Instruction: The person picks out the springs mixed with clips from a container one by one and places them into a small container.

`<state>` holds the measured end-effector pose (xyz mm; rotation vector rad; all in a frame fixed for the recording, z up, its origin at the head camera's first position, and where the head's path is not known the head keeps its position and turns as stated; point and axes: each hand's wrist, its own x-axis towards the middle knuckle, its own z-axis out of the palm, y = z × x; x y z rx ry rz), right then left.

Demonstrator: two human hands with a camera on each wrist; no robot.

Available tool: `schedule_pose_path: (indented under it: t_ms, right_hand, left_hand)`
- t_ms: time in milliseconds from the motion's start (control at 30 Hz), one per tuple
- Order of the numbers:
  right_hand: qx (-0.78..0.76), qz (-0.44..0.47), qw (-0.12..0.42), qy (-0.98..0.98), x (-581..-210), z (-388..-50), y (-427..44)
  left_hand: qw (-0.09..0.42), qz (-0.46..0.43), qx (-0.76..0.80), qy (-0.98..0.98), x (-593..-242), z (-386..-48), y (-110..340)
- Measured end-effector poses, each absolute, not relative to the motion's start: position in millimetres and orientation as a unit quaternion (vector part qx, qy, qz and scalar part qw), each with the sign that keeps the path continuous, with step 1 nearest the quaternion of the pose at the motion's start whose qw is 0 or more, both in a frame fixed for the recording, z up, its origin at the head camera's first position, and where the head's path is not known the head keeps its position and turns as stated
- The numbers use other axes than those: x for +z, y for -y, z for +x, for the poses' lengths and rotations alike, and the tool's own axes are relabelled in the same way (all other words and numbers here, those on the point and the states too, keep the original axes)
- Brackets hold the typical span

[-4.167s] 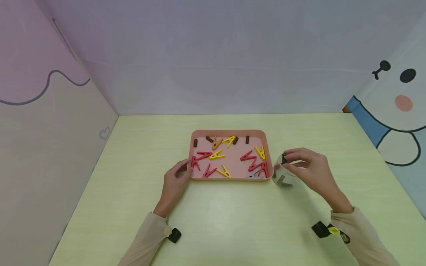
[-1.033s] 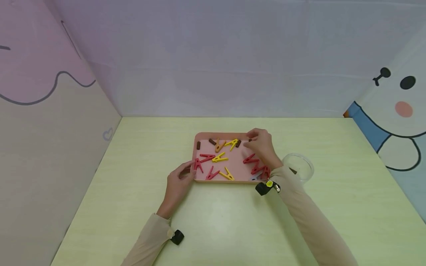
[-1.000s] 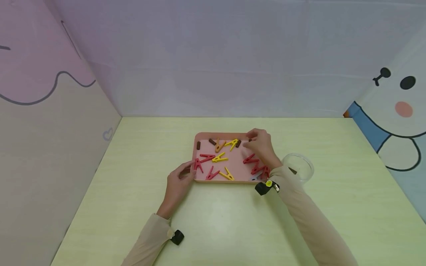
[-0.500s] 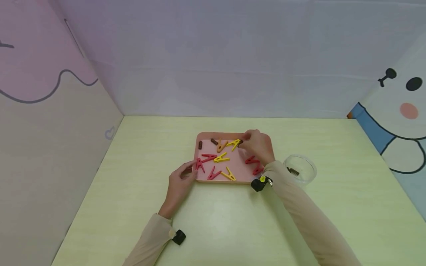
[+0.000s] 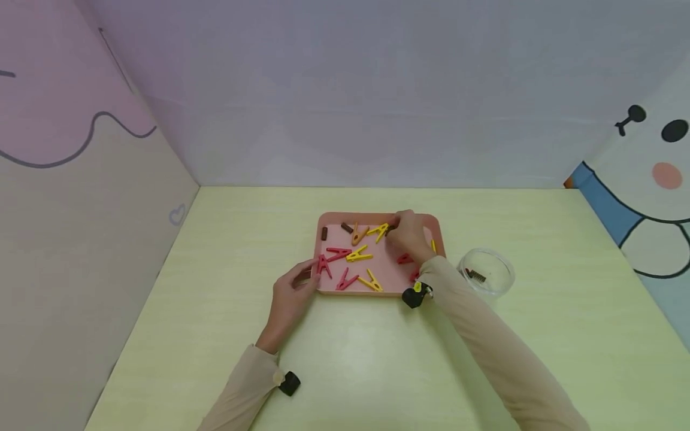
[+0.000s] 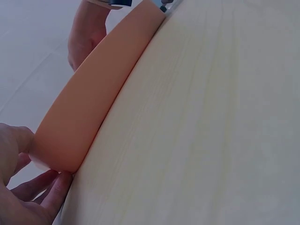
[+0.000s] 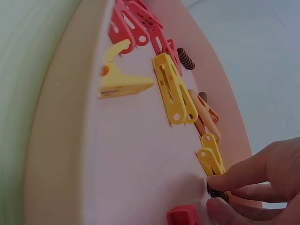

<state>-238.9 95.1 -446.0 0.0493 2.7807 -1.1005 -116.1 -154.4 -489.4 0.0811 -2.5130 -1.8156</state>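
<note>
Right wrist view shows a dark spring [image 7: 218, 193] pinched between the right fingers [image 7: 246, 173].

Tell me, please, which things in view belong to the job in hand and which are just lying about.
Likely in the job:
right hand, pinching a dark spring;
left hand, touching the pink tray;
clear container, with another spring inside.

Seemingly just lying about:
red clips;
yellow clips;
orange clip.
</note>
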Motion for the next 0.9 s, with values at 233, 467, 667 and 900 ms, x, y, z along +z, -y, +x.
schedule_pose_path:
  t_ms: [233, 467, 667, 900]
  right_hand:
    - [-0.366, 0.012, 0.043, -0.929, -450, -240, -94]
    - [-0.360, 0.014, 0.037, -0.932, -448, -239, -95]
    - [-0.378, 0.024, 0.049, -0.924, -448, -237, -99]
    - [-0.395, 0.036, 0.043, -0.917, -447, -234, -104]
  left_hand:
    - [0.015, 0.021, -0.586, 0.810, -486, -117, 154]
    - [0.015, 0.022, -0.582, 0.813, -488, -117, 154]
    - [0.013, 0.027, -0.582, 0.813, -489, -116, 154]
    - [0.010, 0.026, -0.585, 0.810, -478, -113, 153]
